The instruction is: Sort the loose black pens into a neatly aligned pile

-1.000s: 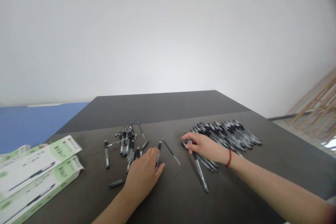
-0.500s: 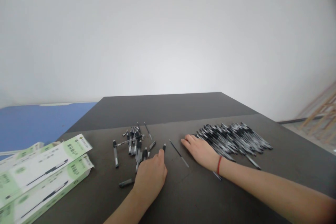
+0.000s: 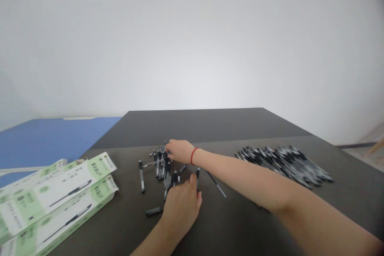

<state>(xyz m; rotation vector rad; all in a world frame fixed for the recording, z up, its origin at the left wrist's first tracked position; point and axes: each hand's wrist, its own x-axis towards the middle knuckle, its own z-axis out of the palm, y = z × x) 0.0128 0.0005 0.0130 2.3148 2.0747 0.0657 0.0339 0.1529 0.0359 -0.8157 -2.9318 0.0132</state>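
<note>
My right hand (image 3: pixel 179 151), with a red band at the wrist, reaches across to the far side of a small heap of black pen parts (image 3: pixel 162 166) and its fingers curl on pieces there. What it grips is too small to name. My left hand (image 3: pixel 182 205) lies on the dark table (image 3: pixel 246 224) just in front of that heap, fingers bent over a black pen (image 3: pixel 197 175) whose tip sticks out past them. A thin refill (image 3: pixel 216 184) lies beside it on the right. At the right spreads a large pile of black pens (image 3: pixel 285 163).
Green and white pen boxes (image 3: pixel 57 202) lie stacked at the table's left edge. A loose black cap (image 3: pixel 153 211) sits near my left wrist. Blue floor (image 3: pixel 45 140) shows beyond the table on the left, and a white wall stands behind it.
My right hand has left the large pen pile and crossed to the left onto the small heap. My left hand stays on its pen. The view has turned left.
</note>
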